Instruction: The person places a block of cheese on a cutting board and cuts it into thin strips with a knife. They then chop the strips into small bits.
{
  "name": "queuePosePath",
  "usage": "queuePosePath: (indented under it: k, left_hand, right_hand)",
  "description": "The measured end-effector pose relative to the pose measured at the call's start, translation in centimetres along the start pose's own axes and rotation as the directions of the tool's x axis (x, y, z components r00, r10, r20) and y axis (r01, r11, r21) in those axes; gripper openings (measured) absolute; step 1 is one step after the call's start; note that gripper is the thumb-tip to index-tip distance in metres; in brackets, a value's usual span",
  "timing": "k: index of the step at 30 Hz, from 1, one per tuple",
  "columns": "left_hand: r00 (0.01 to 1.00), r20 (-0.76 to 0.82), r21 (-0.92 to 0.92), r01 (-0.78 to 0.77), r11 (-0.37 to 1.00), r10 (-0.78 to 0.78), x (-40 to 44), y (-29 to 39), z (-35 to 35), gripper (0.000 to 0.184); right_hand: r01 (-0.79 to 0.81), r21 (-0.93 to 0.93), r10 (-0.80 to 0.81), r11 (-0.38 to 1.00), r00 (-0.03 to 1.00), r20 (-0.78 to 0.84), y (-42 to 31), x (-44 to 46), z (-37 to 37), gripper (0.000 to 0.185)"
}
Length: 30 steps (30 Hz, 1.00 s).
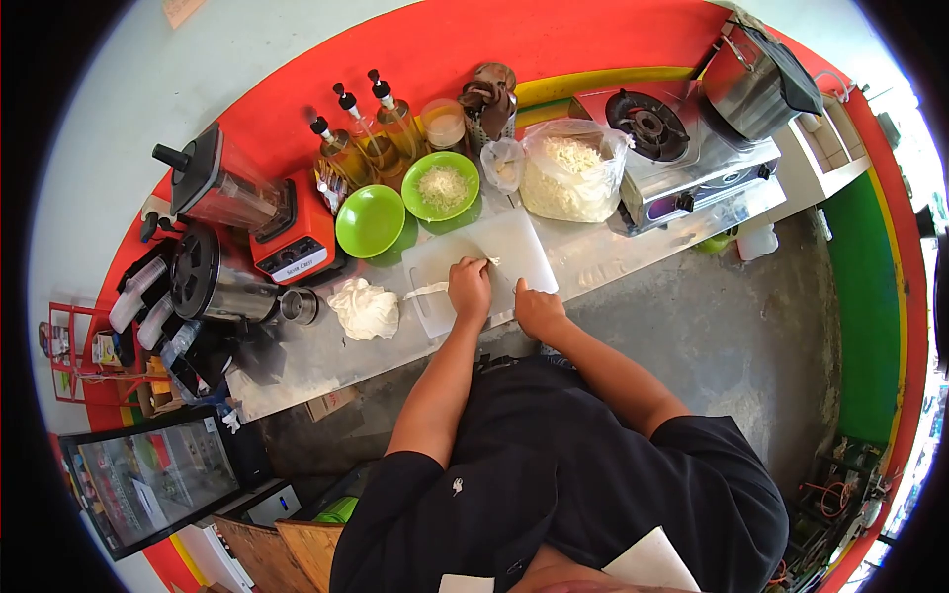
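A white cutting board (514,237) lies on the metal counter in front of me. My left hand (470,289) rests on the board, fingers bent together by a small pale piece of food (494,261); what it grips is too small to make out. At the board's near right edge is my right hand (539,308), its fingers curled; whatever it holds is hidden. A pale strip (426,290) lies on the board's left side. Left of the board sits a crumpled whitish bundle (365,308). Behind the board, one green bowl (442,186) holds pale shreds, and another green bowl (370,221) looks empty.
A plastic bag of pale shreds (571,178) stands behind the board, beside a gas stove (682,148) with a large pot (756,84). At left are a red blender (297,232) and a steel container (237,294). Oil bottles (381,143) line the wall.
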<state>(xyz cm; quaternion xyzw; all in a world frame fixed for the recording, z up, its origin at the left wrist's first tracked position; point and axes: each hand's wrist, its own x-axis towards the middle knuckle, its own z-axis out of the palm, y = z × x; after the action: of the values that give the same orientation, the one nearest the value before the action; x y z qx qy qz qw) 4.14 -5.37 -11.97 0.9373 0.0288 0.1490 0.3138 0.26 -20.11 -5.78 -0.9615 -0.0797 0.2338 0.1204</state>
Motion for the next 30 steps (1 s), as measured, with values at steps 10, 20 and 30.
queuePosePath:
  k: [10,20,30]
  left_hand:
    - [1.000,-0.016,-0.042,0.018,0.999,-0.019,-0.3,0.0,-0.1,0.011]
    - [0.989,0.077,-0.111,0.136,0.984,-0.128,0.5,-0.6,-0.1,0.010]
    - [0.998,0.055,0.060,0.028,0.998,-0.031,0.0,0.4,-0.7,0.011]
  right_hand:
    - [-0.003,-0.003,0.003,1.000,1.000,0.002,0.2,0.4,0.4,0.020]
    - [0.020,-0.024,-0.020,1.000,1.000,0.009,0.0,0.0,0.3,0.019]
    - [0.038,-0.007,-0.038,0.999,0.999,0.006,0.3,0.2,0.4,0.018]
